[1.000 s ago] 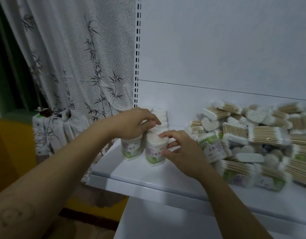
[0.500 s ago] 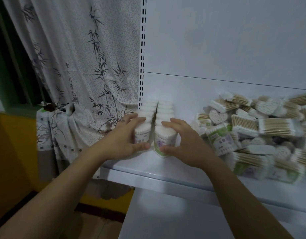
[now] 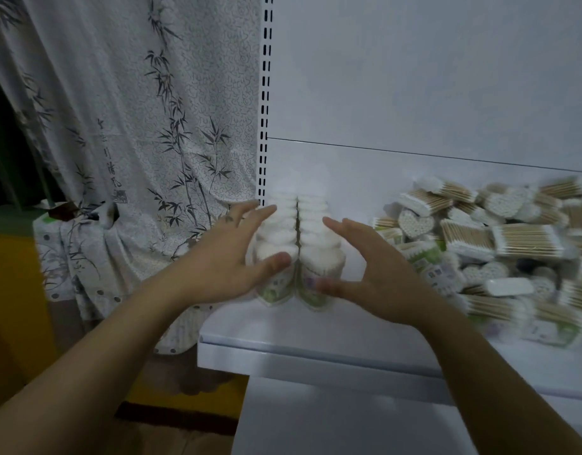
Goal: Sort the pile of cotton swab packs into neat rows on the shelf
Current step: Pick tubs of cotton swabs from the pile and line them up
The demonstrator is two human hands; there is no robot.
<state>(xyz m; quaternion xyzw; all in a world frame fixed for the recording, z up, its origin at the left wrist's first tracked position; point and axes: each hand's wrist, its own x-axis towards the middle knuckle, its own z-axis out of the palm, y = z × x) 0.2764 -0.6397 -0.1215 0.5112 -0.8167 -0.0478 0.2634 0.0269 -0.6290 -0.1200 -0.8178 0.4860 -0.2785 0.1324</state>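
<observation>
Left hand [image 3: 224, 257]: fingers straight along the left row, thumb on its front pack.
Right hand [image 3: 374, 274]: spread beside the right row; thumb blurred, contact unclear.
Rows [image 3: 297, 224]: two, touching, at the left end of the shelf [image 3: 315, 333]; rear packs wash out.
Pile [image 3: 496, 244]: right, cut off by the frame edge.

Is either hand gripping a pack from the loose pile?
No: left hand and right hand flank the two rows with straight fingers; the pile lies to their right.

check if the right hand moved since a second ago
Yes: the right hand has opened and drawn slightly rightward off the front right pack, which it gripped before.
</observation>
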